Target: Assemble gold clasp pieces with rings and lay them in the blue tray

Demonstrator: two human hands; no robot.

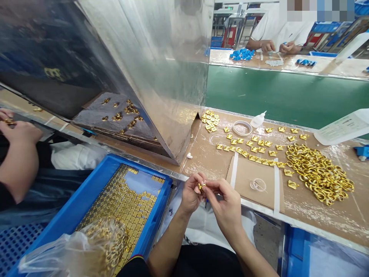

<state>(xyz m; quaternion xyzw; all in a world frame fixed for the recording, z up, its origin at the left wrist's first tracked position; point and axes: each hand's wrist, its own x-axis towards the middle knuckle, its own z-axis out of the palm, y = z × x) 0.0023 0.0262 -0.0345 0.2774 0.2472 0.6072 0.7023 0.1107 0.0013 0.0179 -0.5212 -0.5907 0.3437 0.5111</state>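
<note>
My left hand (190,195) and my right hand (226,202) meet at the near edge of the bench, both closed. Their fingertips pinch a small gold ring-shaped piece (203,186) between them; the fingers cover part of it. Just beyond lies a cardboard sheet (245,181) with white tape strips and a small clear round dish (258,185). Square gold pieces (253,158) lie in loose rows behind it. A big heap of gold rings (319,173) is to the right, and a smaller pile of gold pieces (210,120) sits near the metal hood.
A metal hood (161,69) stands at left, with gold parts on a sheet inside. Below it, a blue tray (108,163) holds gold plates and a plastic bag (77,250) of rings. A tape roll (242,128) and white bottles stand behind. Co-workers' hands show left and across.
</note>
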